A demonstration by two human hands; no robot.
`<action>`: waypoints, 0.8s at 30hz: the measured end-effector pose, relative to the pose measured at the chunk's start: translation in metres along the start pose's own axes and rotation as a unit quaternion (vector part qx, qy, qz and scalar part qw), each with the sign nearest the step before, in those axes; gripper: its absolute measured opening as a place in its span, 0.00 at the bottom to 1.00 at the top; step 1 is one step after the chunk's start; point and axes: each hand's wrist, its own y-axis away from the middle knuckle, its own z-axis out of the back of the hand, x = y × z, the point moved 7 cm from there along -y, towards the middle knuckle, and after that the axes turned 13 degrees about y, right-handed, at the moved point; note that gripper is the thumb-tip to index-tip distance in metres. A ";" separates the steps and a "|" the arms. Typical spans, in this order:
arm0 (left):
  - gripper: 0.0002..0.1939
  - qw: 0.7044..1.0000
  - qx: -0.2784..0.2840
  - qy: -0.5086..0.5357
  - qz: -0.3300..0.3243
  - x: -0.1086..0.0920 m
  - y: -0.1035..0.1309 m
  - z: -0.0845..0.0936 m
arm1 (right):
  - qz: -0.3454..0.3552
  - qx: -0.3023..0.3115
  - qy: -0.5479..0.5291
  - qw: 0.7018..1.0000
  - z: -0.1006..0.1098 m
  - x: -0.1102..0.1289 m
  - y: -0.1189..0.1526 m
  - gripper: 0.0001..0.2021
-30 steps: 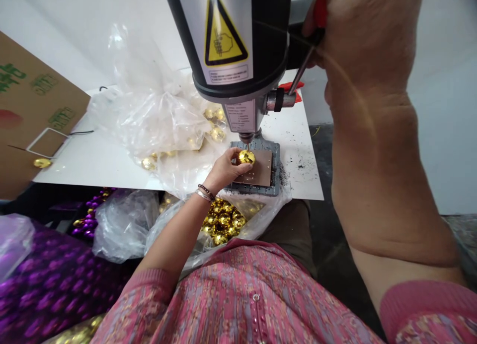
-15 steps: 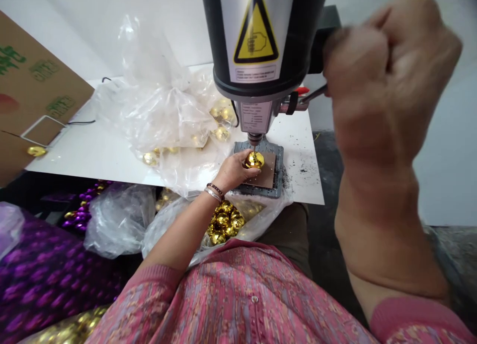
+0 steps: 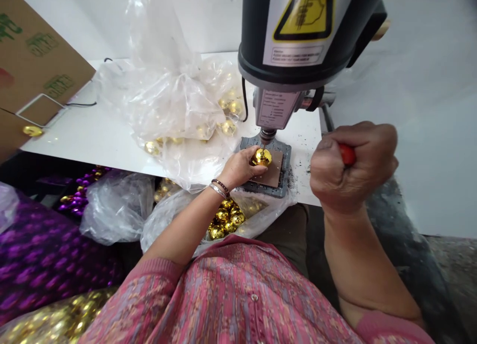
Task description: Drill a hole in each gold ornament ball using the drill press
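My left hand (image 3: 244, 165) pinches a shiny gold bauble (image 3: 263, 157) between thumb and fingers. The bauble rests on a brown board (image 3: 274, 174) that lies on the grey base of a drill press (image 3: 286, 150). Right above the bauble are the chuck and its thin bit (image 3: 267, 137), whose tip appears to meet the bauble's top. Wrapped in a fist, my right hand (image 3: 352, 168) grips the red-knobbed lever (image 3: 347, 154) at the press's right side. Dark shavings lie scattered round the base.
Clear plastic bags (image 3: 175, 105) with gold baubles cover the white table (image 3: 82, 148) left of the press. An open bag of gold baubles (image 3: 225, 220) sits at my lap. A cardboard box (image 3: 37, 61) stands at far left, above purple baubles (image 3: 76, 197).
My right hand has swung the lever down from high at the right. The chuck sits lower relative to the bauble, which my left hand keeps holding. My view has shifted slightly.
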 end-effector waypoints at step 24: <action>0.21 0.999 -0.003 0.046 0.012 -0.004 0.009 0.004 | -0.162 -0.025 -0.069 0.984 -0.005 -0.013 -0.031 0.15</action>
